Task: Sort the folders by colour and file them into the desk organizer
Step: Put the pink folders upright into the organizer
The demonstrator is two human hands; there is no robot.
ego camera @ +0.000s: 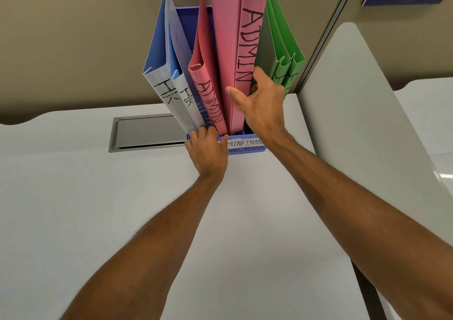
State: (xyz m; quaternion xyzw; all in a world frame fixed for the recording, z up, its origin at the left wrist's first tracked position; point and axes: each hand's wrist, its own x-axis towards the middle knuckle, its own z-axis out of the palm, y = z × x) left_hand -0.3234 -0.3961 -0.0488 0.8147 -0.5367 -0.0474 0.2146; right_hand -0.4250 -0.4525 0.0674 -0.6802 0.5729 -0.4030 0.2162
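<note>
A: Soft, even light is falling from overhead; the desk [73, 197] is reading pale and bright, with a small glare patch showing at its far right edge.

B: Shadows are staying faint. Wide-angle bending is splaying the partition [61, 50] lines behind the desk, and the forearms are blurring slightly.

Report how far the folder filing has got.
Done: two blue HR folders, one pink ADMIN folder and two green folders stand in the organizer. In hand: right hand seats the tall pink ADMIN folder; left hand steadies the organizer. Left: nothing else visible.
</note>
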